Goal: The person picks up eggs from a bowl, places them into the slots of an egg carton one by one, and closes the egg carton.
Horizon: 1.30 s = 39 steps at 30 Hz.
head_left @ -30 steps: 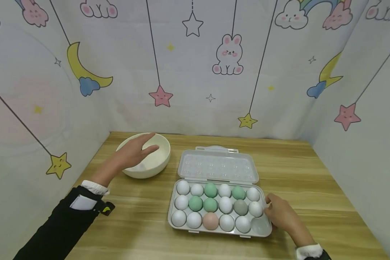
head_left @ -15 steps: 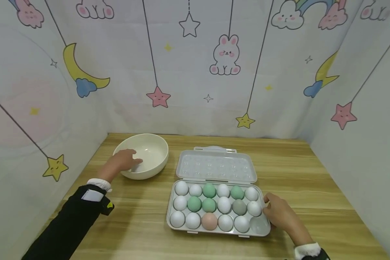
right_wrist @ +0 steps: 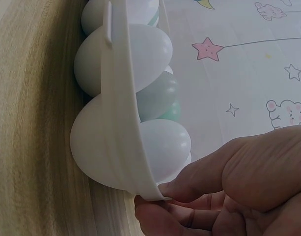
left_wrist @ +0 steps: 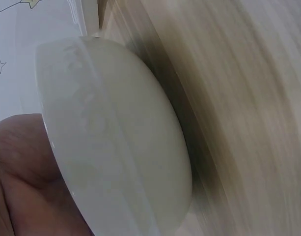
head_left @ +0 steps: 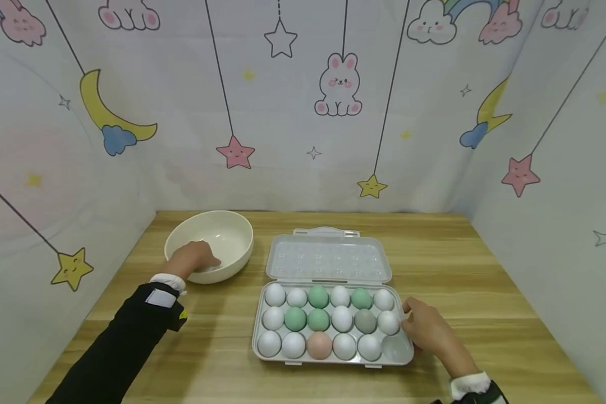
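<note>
My left hand (head_left: pixel 194 256) reaches over the near rim of a cream bowl (head_left: pixel 239 247), fingers pointing down inside it. A small pale patch shows under the fingertips; I cannot tell whether they grip it. In the left wrist view the bowl's outer wall (left_wrist: pixel 140 123) hides the fingers. My right hand (head_left: pixel 429 328) pinches the right end of an egg box (head_left: pixel 399 350) between thumb and fingers, plain in the right wrist view at the box's rim (right_wrist: pixel 128 123). White eggs (head_left: pixel 269 343), green eggs (head_left: pixel 318 320), a grey-green egg (head_left: pixel 365 320) and a pinkish egg (head_left: pixel 319 345) sit in its cups. The front right cup is bare.
The box's clear lid (head_left: pixel 328 258) lies folded back behind it. Everything stands on a wooden table (head_left: pixel 222 359), with cartoon-printed white cloth (head_left: pixel 288 118) at the back and both sides.
My left hand has come down from above the bowl into it, its fingers now pointing downward. The right hand keeps its hold on the egg box. The head view has shifted slightly.
</note>
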{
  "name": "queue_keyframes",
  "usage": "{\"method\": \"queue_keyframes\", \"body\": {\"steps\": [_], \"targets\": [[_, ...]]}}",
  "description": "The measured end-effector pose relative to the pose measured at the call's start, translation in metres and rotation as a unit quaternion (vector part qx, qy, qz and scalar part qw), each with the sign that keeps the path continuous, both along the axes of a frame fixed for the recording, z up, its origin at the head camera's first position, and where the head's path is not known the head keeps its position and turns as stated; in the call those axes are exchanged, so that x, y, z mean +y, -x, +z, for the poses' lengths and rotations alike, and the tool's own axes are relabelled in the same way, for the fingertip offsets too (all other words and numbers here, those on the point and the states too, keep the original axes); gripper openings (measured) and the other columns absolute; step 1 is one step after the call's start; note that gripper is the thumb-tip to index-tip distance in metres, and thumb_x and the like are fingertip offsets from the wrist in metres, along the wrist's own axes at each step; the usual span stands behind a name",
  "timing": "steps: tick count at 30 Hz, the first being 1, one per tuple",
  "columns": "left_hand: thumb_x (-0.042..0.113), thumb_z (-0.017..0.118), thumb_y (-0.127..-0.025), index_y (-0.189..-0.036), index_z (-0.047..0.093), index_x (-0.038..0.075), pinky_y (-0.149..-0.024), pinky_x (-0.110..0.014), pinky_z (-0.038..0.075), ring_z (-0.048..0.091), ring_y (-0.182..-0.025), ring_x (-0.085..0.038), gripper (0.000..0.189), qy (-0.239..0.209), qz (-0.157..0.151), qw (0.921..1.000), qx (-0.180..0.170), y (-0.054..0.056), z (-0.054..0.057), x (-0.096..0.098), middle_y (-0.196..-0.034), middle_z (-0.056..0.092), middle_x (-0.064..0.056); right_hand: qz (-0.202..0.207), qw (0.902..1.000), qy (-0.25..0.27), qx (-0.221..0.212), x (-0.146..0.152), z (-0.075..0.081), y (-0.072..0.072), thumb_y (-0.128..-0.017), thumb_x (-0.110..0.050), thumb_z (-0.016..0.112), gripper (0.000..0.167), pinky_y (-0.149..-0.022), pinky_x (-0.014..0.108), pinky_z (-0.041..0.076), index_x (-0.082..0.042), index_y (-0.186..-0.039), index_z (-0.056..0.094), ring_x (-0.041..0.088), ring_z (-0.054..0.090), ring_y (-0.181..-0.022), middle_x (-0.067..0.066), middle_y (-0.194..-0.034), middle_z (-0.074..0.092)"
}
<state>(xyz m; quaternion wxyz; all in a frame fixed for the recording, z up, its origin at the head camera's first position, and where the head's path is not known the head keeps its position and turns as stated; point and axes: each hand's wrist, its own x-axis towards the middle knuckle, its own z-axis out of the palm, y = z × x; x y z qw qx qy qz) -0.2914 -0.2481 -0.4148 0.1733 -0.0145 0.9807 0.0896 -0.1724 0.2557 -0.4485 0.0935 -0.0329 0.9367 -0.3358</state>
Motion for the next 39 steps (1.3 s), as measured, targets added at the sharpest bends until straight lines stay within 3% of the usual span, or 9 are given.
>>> {"method": "queue_keyframes", "body": {"steps": [8, 13, 17, 20, 24, 27, 32, 39], "targets": [[0.034, 0.07, -0.095, -0.104, 0.068, -0.008, -0.083, -0.047, 0.051, 0.058, -0.089, -0.03, 0.043, 0.004, -0.007, 0.9998, -0.017, 0.0, 0.005, 0.004, -0.099, 0.064, -0.018, 0.004, 1.0, -0.005, 0.0, -0.001, 0.002, 0.0, -0.089, 0.005, 0.057, 0.02, -0.045, 0.032, 0.049, 0.008, -0.108, 0.056, 0.023, 0.061, -0.048, 0.007, -0.072, 0.061], [0.034, 0.069, -0.097, -0.107, 0.064, -0.01, -0.076, -0.041, 0.049, 0.057, -0.084, -0.027, 0.045, -0.012, -0.003, 0.9998, -0.016, -0.001, 0.005, 0.0, -0.093, 0.061, -0.015, 0.006, 1.0, -0.008, 0.001, -0.001, 0.002, 0.0, -0.088, 0.005, 0.057, 0.019, -0.046, 0.033, 0.049, 0.007, -0.107, 0.056, 0.023, 0.061, -0.048, 0.007, -0.072, 0.061], [0.034, 0.066, -0.1, -0.108, 0.062, -0.012, -0.066, -0.032, 0.048, 0.059, -0.074, -0.024, 0.047, -0.034, 0.007, 0.9994, 0.003, -0.001, 0.008, -0.004, -0.085, 0.059, -0.013, 0.008, 0.9999, -0.012, 0.002, -0.001, 0.001, 0.0, -0.089, 0.004, 0.057, 0.019, -0.047, 0.033, 0.049, 0.007, -0.107, 0.056, 0.022, 0.06, -0.048, 0.007, -0.072, 0.06], [0.031, 0.065, -0.101, -0.112, 0.063, -0.016, -0.061, -0.031, 0.053, 0.064, -0.07, -0.025, 0.049, -0.071, 0.014, 0.9967, 0.038, -0.002, 0.015, -0.005, -0.093, 0.065, -0.02, 0.01, 0.9999, -0.012, 0.001, -0.001, 0.002, 0.0, -0.09, 0.004, 0.057, 0.018, -0.047, 0.033, 0.047, 0.007, -0.107, 0.056, 0.021, 0.058, -0.047, 0.007, -0.07, 0.059], [0.029, 0.064, -0.102, -0.12, 0.064, -0.015, -0.06, -0.032, 0.056, 0.068, -0.071, -0.025, 0.048, -0.122, 0.009, 0.9869, 0.105, -0.004, 0.026, -0.004, -0.115, 0.066, -0.03, 0.012, 0.9999, -0.011, -0.003, -0.001, 0.004, -0.001, -0.09, 0.005, 0.057, 0.018, -0.047, 0.033, 0.047, 0.007, -0.107, 0.055, 0.021, 0.059, -0.047, 0.007, -0.069, 0.059], [0.03, 0.065, -0.102, -0.123, 0.064, -0.014, -0.063, -0.032, 0.056, 0.069, -0.077, -0.027, 0.049, -0.16, 0.006, 0.9758, 0.15, -0.007, 0.034, -0.002, -0.121, 0.063, -0.033, 0.014, 0.9998, -0.011, -0.003, -0.001, 0.004, -0.001, -0.09, 0.005, 0.057, 0.017, -0.046, 0.032, 0.048, 0.007, -0.106, 0.055, 0.022, 0.06, -0.047, 0.007, -0.07, 0.059], [0.034, 0.063, -0.104, -0.133, 0.056, -0.012, -0.071, -0.035, 0.06, 0.066, -0.095, -0.035, 0.055, -0.216, 0.02, 0.962, 0.166, -0.017, 0.053, 0.004, -0.124, 0.06, -0.032, 0.014, 0.9998, -0.012, 0.001, -0.002, 0.004, -0.001, -0.089, 0.005, 0.058, 0.016, -0.045, 0.032, 0.048, 0.007, -0.105, 0.055, 0.023, 0.061, -0.047, 0.007, -0.069, 0.06], [0.042, 0.062, -0.104, -0.134, 0.058, -0.001, -0.082, -0.041, 0.055, 0.063, -0.104, -0.034, 0.053, -0.258, 0.024, 0.944, 0.204, -0.036, 0.084, 0.027, -0.124, 0.063, -0.022, 0.011, 0.9998, -0.015, -0.008, -0.002, 0.005, 0.0, -0.089, 0.004, 0.058, 0.016, -0.046, 0.032, 0.048, 0.007, -0.105, 0.056, 0.022, 0.061, -0.048, 0.007, -0.068, 0.059]]}}
